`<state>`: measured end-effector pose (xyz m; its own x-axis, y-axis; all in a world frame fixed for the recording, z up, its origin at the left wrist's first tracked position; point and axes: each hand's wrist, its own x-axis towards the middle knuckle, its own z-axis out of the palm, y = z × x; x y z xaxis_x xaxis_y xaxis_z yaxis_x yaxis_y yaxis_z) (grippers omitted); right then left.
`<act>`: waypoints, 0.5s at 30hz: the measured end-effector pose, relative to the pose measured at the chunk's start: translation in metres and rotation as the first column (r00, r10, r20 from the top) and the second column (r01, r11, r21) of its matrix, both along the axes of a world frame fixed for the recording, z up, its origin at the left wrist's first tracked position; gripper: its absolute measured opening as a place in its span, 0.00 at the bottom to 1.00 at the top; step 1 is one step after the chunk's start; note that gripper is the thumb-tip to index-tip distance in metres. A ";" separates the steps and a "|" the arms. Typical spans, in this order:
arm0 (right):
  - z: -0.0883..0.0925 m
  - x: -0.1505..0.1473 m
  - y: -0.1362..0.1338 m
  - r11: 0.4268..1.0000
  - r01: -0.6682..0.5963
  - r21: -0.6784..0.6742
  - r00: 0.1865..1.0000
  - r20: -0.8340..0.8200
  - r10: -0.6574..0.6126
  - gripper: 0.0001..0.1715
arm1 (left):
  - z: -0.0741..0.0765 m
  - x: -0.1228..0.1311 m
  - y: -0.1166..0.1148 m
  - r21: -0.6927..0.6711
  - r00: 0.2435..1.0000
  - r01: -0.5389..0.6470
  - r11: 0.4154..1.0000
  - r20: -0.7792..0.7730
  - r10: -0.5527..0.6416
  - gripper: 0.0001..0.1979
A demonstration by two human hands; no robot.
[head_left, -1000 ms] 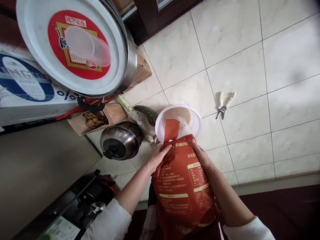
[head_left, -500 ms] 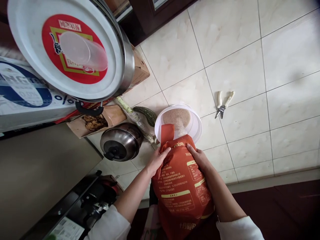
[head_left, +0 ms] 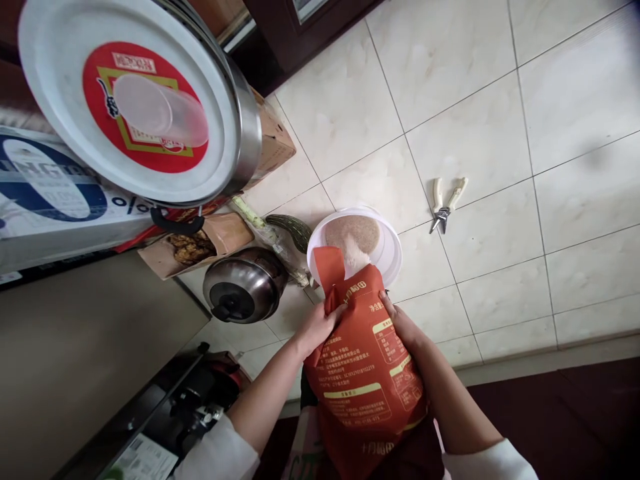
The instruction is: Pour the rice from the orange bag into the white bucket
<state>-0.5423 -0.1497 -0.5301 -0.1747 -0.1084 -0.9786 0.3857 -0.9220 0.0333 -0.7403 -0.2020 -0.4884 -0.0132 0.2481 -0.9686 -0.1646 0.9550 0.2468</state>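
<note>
A large red rice bag (head_left: 357,373) with gold print is tilted forward, its open mouth over a white bucket (head_left: 393,257). Rice (head_left: 353,235) streams from the mouth onto the grains in the bucket. My left hand (head_left: 320,323) grips the bag's left side near the top, thumb over the front. On the opposite side, my right hand (head_left: 400,321) is wrapped around the bag's edge just below the mouth. Part of the bucket's near side is hidden behind the bag, and a loose red flap of the bag hangs over its rim.
Scissors (head_left: 445,205) with white handles lie spread on the tiles right of the bucket. To the left are a green squash (head_left: 293,230), a lidded steel pot (head_left: 245,285) and a paper bag (head_left: 227,233). A clear cup (head_left: 160,110) rests on a large white lid (head_left: 55,87).
Both hands have shifted slightly down along the bag, and its mouth looks flatter. Rice keeps flowing into the bucket in a thicker stream.
</note>
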 end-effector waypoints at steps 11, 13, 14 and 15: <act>-0.001 -0.007 -0.012 0.967 0.003 0.254 0.998 0.067 -0.020 0.35 | 0.000 0.004 -0.014 0.019 0.996 0.084 0.996 -0.031 -0.083 0.29; -0.004 -0.008 -0.014 0.963 0.035 0.266 0.998 0.045 -0.048 0.32 | -0.001 0.004 -0.016 0.017 0.997 0.069 0.997 -0.044 -0.068 0.28; -0.006 -0.008 -0.016 0.964 0.049 0.261 0.998 0.035 -0.060 0.30 | -0.002 0.005 -0.016 0.008 0.997 0.050 0.999 -0.055 -0.049 0.28; -0.008 -0.008 -0.018 0.964 0.069 0.258 0.996 0.029 -0.080 0.29 | -0.003 0.005 -0.016 -0.006 0.997 0.024 1.000 -0.071 -0.025 0.28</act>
<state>-0.5499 -0.1672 -0.5384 -0.1339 0.1592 -0.9781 0.3187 -0.9277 -0.1946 -0.7349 -0.2184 -0.4915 -0.0760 0.2445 -0.9667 -0.1233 0.9597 0.2525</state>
